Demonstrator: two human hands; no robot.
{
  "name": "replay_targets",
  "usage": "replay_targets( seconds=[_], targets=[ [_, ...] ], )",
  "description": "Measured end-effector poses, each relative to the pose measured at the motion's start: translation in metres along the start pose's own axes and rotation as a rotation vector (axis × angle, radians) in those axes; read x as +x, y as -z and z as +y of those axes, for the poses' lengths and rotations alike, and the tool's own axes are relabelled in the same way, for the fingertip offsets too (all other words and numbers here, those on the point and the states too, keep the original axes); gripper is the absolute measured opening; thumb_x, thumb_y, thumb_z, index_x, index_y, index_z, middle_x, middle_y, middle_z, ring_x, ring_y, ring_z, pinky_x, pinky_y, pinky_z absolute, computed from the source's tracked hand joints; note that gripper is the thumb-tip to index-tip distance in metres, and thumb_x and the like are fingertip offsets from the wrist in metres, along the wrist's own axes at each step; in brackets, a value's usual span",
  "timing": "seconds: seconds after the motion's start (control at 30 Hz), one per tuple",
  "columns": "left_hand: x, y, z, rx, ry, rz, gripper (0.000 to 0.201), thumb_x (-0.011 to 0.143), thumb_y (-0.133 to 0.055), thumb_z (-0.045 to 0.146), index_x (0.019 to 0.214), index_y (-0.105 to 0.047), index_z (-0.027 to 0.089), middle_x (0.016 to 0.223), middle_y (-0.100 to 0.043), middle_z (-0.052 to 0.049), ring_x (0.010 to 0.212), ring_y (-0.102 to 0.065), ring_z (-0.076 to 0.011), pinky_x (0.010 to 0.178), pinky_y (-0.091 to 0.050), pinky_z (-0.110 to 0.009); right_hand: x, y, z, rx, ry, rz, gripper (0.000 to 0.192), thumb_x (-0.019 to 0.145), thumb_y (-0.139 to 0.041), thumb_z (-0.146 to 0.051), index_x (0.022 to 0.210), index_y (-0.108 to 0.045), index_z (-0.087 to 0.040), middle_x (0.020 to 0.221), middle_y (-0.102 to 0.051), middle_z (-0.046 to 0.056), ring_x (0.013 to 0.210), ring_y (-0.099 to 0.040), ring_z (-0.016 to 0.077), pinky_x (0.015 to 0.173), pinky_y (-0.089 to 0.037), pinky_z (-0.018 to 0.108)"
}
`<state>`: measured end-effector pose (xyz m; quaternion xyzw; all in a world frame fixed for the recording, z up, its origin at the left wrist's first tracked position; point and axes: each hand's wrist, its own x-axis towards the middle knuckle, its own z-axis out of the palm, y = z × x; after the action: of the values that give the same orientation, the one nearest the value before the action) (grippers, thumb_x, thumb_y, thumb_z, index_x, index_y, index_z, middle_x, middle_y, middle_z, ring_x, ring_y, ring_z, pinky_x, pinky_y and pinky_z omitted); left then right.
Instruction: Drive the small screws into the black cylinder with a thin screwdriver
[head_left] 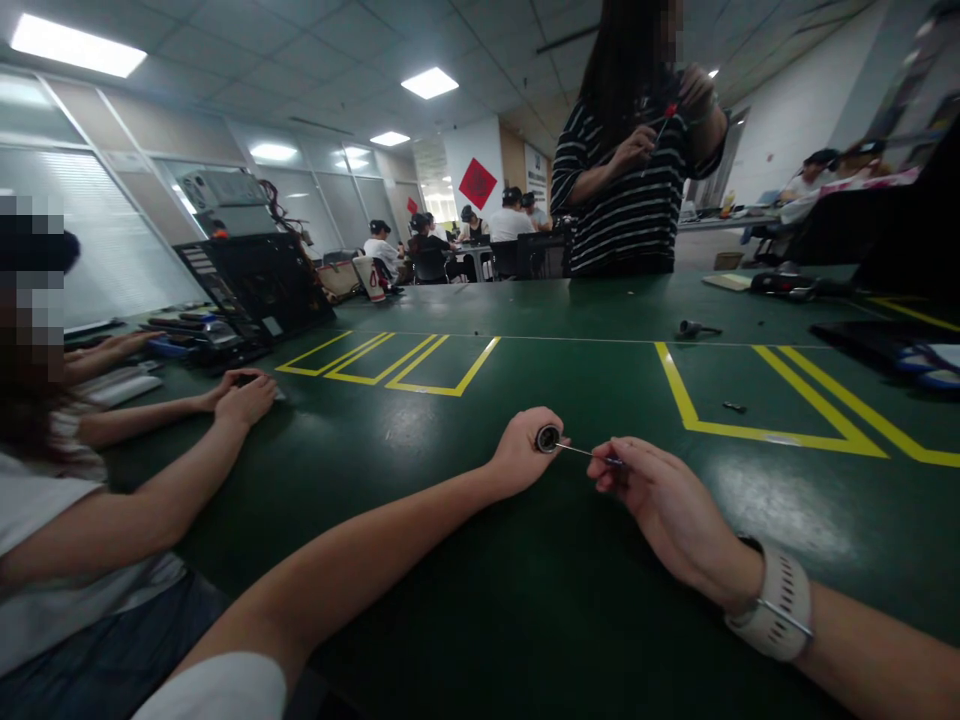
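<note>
My left hand (525,452) is closed around a dark, round, hollow part (547,438) with a metallic rim, its open end facing me. A thin screwdriver (576,451) is pinched in the fingertips of my right hand (660,500), which wears a pale watch strap. Its slim metal shaft reaches left to the rim of the round part; whether the tip touches inside I cannot tell. A short bluish bit of its handle shows at the fingers. Both hands are just above the green table (480,590).
Yellow tape outlines (772,437) mark the table. A small dark piece (734,407) and a dark knobbed part (697,328) lie beyond my right hand. A co-worker's hands (244,395) rest at left, near an open computer case (259,285). Another person (626,190) stands across the table.
</note>
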<state>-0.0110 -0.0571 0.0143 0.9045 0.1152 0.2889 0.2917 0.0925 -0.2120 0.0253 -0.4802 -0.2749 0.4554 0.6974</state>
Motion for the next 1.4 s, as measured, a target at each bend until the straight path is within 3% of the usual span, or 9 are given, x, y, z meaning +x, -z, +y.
replay_targets(
  seconds=[0.33,0.57,0.77,0.93,1.2,1.4],
  targets=[
    [0.005,-0.001,-0.002,0.004,-0.011,-0.048,0.015,0.076,-0.055,0.024,0.067,-0.048,0.015,0.067,-0.047,0.003,0.064,-0.045,-0.0097,0.063,-0.036,-0.023,0.008,0.002,-0.011,-0.441,0.147,0.013,0.028,0.08,-0.055,-0.044,0.073,-0.064,-0.019,0.065,-0.06,0.0,0.067,-0.053,0.0159,0.067,-0.039,0.032],
    [0.01,0.002,-0.003,-0.086,0.04,-0.078,0.014,0.075,-0.057,0.022,0.068,-0.048,0.015,0.067,-0.047,0.003,0.064,-0.045,-0.0092,0.061,-0.037,-0.022,0.032,-0.004,-0.02,-0.244,0.076,0.048,0.029,0.077,-0.058,-0.045,0.067,-0.063,-0.019,0.058,-0.055,-0.002,0.058,-0.049,0.0121,0.058,-0.038,0.026],
    [0.022,0.001,-0.014,-0.154,0.123,-0.121,0.015,0.072,-0.061,0.02,0.068,-0.048,0.014,0.066,-0.047,0.003,0.063,-0.045,-0.0087,0.059,-0.038,-0.021,0.048,-0.001,-0.023,-0.293,0.051,-0.01,0.027,0.075,-0.062,-0.042,0.061,-0.061,-0.019,0.057,-0.055,-0.002,0.06,-0.049,0.0121,0.062,-0.039,0.025],
    [0.035,0.003,-0.019,-0.142,0.057,-0.191,0.014,0.073,-0.059,0.02,0.067,-0.048,0.014,0.067,-0.047,0.002,0.064,-0.045,-0.0088,0.06,-0.038,-0.021,0.054,0.009,-0.022,-0.303,0.015,0.035,0.027,0.075,-0.059,-0.044,0.065,-0.064,-0.02,0.061,-0.059,0.001,0.064,-0.053,0.0151,0.064,-0.04,0.028],
    [0.037,0.0,-0.029,-0.139,0.053,-0.192,0.015,0.073,-0.06,0.021,0.066,-0.048,0.015,0.067,-0.048,0.002,0.064,-0.046,-0.0089,0.06,-0.037,-0.021,0.055,0.013,-0.018,-0.242,0.012,0.126,0.026,0.069,-0.063,-0.044,0.058,-0.064,-0.02,0.057,-0.059,0.002,0.059,-0.052,0.0151,0.057,-0.04,0.027],
    [0.034,-0.001,-0.031,-0.132,0.033,-0.19,0.013,0.075,-0.058,0.02,0.068,-0.048,0.015,0.069,-0.051,0.001,0.066,-0.048,-0.0094,0.062,-0.038,-0.022,0.053,0.02,-0.01,-0.352,0.052,0.122,0.025,0.072,-0.06,-0.044,0.061,-0.065,-0.022,0.06,-0.06,0.001,0.062,-0.055,0.0156,0.058,-0.043,0.026]
  ],
)
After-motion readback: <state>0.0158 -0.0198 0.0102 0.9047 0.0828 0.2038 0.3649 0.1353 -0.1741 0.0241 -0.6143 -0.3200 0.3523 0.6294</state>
